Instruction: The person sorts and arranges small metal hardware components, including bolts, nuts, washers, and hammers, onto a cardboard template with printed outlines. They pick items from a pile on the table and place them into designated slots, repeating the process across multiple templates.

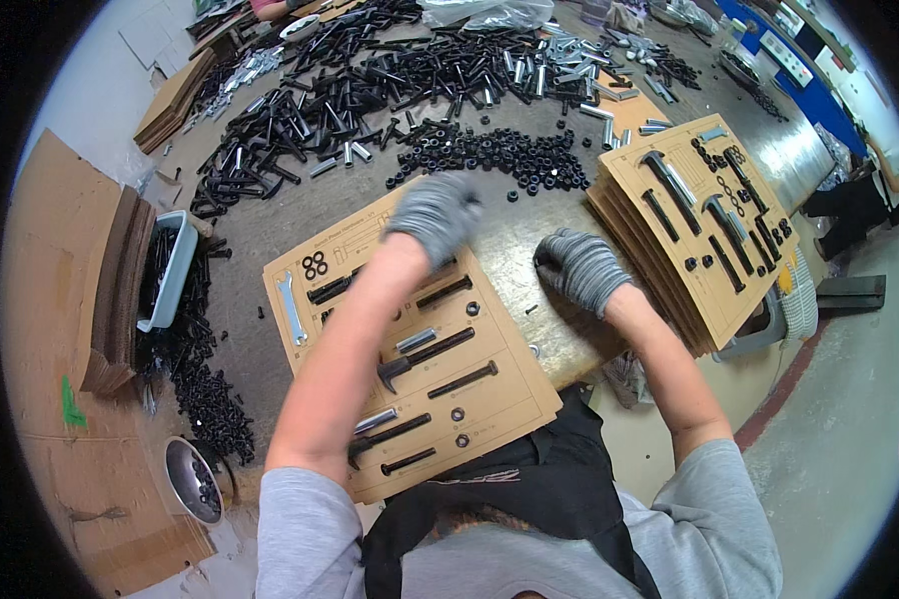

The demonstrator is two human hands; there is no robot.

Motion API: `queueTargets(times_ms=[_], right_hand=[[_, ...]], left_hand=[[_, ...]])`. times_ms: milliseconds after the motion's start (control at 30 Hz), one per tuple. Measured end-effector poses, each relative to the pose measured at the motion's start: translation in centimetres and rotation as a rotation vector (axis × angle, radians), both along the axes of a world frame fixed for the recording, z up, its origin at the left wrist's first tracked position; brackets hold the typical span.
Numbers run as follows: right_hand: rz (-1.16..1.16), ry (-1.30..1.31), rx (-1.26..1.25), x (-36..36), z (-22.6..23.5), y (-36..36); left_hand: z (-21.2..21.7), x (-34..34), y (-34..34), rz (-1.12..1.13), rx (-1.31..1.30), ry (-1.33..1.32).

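Observation:
My left hand (436,220), in a grey striped glove, is above the far edge of a brown cardboard sheet (514,374). Its fingers are smeared by motion, so their grip does not show. On the sheet lie a wrench (292,307), black washers (315,265), black bolts (462,380), silver sleeves (415,340) and several nuts (472,309); my forearm covers part of it. To the right my right hand (581,272), gloved alike, hovers over the bare table with its fingers curled closed. Whatever they hold, if anything, is hidden.
Black nuts (499,160) lie just beyond my left hand, with heaped bolts (340,110) behind. At right stands a stack of filled cardboard sheets (659,270). A blue bin (173,270), a metal bowl (192,479) and tall cardboard (60,299) are at left.

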State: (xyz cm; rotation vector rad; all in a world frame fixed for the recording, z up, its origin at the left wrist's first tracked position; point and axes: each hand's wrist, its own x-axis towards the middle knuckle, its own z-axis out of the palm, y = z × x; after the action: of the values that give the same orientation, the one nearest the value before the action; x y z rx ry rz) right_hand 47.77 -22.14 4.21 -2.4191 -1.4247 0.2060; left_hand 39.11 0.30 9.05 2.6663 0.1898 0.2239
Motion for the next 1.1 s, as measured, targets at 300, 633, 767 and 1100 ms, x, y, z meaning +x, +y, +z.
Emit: queueTargets(times_ms=[300,633,767,1100], right_hand=[[0.015,0.175,0.205,0.1,2.2,11.5],[-0.078,-0.017,-0.006,-0.4,0.9,19.6],[0.036,0.127,-0.026,-0.6,1.9,18.4],[0.126,0.139,0.036,0.8,0.8,17.4]], left_hand=[[-3.7,-1.5,7.3,0.442,0.11,0.257],[-3.9,-3.0,9.2,0.105,-0.104,0.176],[-4.4,-3.6,9.2,0.159,-0.186,0.169],[-4.5,-3.4,8.4,0.194,-0.249,0.088]])
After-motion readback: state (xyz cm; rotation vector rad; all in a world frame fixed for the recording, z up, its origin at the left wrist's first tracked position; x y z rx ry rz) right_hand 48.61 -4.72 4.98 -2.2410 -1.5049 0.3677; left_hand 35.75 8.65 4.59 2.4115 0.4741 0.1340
